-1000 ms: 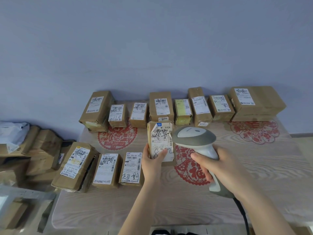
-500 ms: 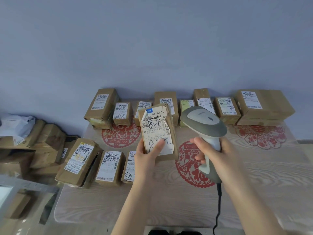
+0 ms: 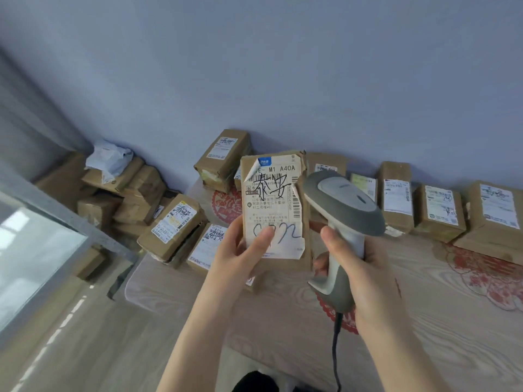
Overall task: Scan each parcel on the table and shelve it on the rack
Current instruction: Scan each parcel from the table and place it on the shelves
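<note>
My left hand (image 3: 240, 256) holds a small brown cardboard parcel (image 3: 276, 193) upright above the table, its white label with black handwriting facing me and my thumb on the label's lower part. My right hand (image 3: 365, 267) grips a grey and white handheld barcode scanner (image 3: 341, 210) by its handle, just right of the parcel; its cable hangs down. Several more labelled brown parcels (image 3: 396, 199) sit in a row along the table's far edge, and others (image 3: 172, 224) lie at the table's left end.
The wooden table (image 3: 424, 321) carries red paper-cut decorations. A heap of brown boxes (image 3: 124, 193) with a white bag on top sits on the floor by the wall at left. A grey-framed glass panel (image 3: 36, 256) stands at the far left.
The parcel has been lifted off the table and raised closer to me. The scanner rose beside it. My view has swung to the left and tilted.
</note>
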